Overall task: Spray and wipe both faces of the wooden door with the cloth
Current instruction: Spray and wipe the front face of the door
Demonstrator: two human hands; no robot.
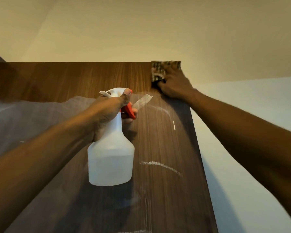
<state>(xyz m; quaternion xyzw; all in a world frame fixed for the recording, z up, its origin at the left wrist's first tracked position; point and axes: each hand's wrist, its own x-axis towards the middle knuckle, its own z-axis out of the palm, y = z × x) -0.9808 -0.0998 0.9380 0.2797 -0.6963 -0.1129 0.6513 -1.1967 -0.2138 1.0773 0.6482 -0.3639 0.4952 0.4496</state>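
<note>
Two hands: left hand [110,111] grips bottle [111,158], right hand [176,84] holds cloth [158,71] at door [91,78] corner.

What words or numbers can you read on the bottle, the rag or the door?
There are none to read in this picture.
The white plastic spray bottle with a red trigger: plain, no label showing.
The dark patterned cloth: blurred checks only, no letters to make out.
The brown wooden door: just wood grain and white wet streaks.
</note>
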